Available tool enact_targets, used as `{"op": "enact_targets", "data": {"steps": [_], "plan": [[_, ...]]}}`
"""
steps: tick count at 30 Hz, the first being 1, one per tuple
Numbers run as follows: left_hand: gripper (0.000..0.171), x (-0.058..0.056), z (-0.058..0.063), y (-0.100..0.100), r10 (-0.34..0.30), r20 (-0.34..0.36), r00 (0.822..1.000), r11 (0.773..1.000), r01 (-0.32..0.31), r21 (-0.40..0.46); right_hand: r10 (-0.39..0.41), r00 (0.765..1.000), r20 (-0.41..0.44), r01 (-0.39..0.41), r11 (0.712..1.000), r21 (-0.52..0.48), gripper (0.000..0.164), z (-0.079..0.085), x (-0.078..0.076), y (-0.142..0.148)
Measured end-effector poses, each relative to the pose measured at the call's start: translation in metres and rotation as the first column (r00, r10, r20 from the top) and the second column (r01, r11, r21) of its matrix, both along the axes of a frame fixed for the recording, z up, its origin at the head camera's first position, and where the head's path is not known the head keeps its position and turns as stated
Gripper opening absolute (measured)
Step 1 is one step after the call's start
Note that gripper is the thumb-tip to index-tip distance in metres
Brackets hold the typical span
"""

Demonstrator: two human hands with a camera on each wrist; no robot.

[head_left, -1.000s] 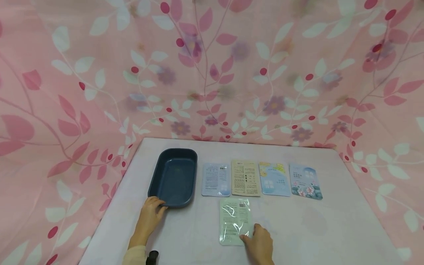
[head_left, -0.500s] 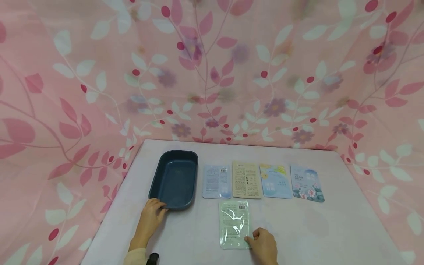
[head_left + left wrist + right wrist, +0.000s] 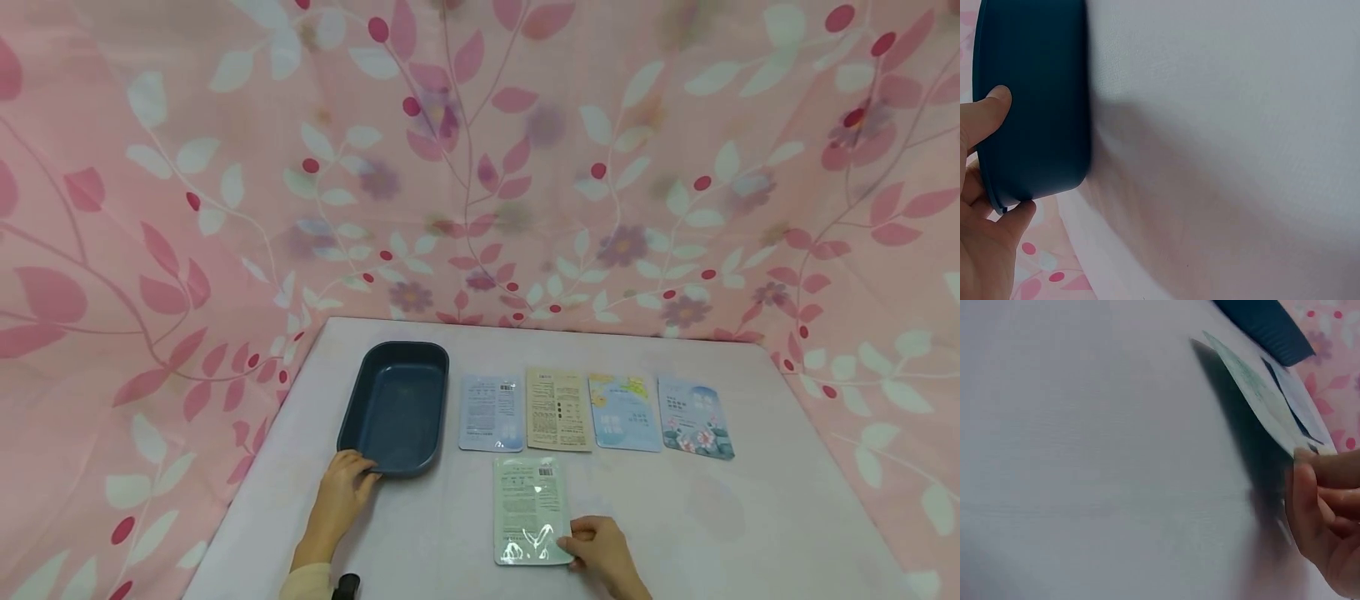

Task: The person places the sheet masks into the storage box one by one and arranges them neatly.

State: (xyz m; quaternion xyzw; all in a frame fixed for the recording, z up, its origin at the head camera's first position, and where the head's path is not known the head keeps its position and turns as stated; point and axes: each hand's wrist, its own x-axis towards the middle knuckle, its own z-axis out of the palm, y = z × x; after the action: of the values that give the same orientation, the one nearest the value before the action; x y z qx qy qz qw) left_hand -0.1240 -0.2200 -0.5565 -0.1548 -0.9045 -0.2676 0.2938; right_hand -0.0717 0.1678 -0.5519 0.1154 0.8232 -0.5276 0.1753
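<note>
My left hand [image 3: 342, 492] grips the near left corner of a dark blue rectangular tray [image 3: 397, 408], thumb on the outer wall and fingers over the rim. In the left wrist view the tray's side wall [image 3: 1035, 125] fills the upper left. My right hand [image 3: 602, 550] pinches the lower right corner of a pale green sheet-mask packet [image 3: 528, 508], its printed, barcoded side facing up. The right wrist view shows this packet [image 3: 1254, 394] lifted at an angle over the tabletop, with a dark shadow under it.
Behind the green packet, a row of flat packets stretches right from the tray: a light blue one [image 3: 491, 412], a beige one [image 3: 558, 408], a blue-and-yellow one [image 3: 624, 411] and one with lotus flowers [image 3: 695, 418]. A pink floral curtain [image 3: 480, 167] surrounds the white table [image 3: 787, 500].
The right hand has tightened its pinch on the green packet's corner and raised it off the table, shifting the glare on it. The left hand stays at the tray.
</note>
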Motion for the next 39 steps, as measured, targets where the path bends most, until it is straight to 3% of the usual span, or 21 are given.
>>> {"op": "enact_targets", "data": {"steps": [3, 6, 19, 27, 32, 39], "plan": [[0.027, 0.0, 0.0, 0.0, 0.004, 0.006, 1.0, 1.0, -0.004, 0.001, 0.037, 0.999, 0.035, -0.031, 0.988, -0.152, 0.031, 0.003, -0.003, 0.005], [0.027, 0.0, -0.001, 0.0, 0.004, 0.011, 1.0, 1.0, -0.004, 0.007, 0.067, 0.998, -0.006, -0.066, 0.979, -0.195, 0.026, 0.009, -0.007, 0.007], [0.026, -0.001, -0.002, 0.0, -0.01, -0.009, 1.0, 1.0, 0.011, 0.014, 0.073, 0.982, -0.177, -0.111, 0.969, -0.221, 0.027, 0.05, -0.026, -0.005], [0.027, -0.001, -0.003, -0.001, -0.011, -0.021, 1.0, 1.0, 0.012, 0.016, 0.091, 0.951, -0.297, -0.177, 0.944, -0.279, 0.031, 0.078, -0.047, -0.021], [0.028, 0.0, -0.002, -0.002, -0.012, -0.026, 1.0, 1.0, 0.012, 0.017, 0.096, 0.931, -0.353, -0.211, 0.929, -0.305, 0.031, 0.086, -0.063, -0.038], [0.027, 0.0, -0.001, -0.001, -0.01, -0.019, 1.0, 1.0, 0.011, 0.014, 0.087, 0.924, -0.372, -0.222, 0.915, -0.337, 0.027, 0.088, -0.083, -0.06]]}}
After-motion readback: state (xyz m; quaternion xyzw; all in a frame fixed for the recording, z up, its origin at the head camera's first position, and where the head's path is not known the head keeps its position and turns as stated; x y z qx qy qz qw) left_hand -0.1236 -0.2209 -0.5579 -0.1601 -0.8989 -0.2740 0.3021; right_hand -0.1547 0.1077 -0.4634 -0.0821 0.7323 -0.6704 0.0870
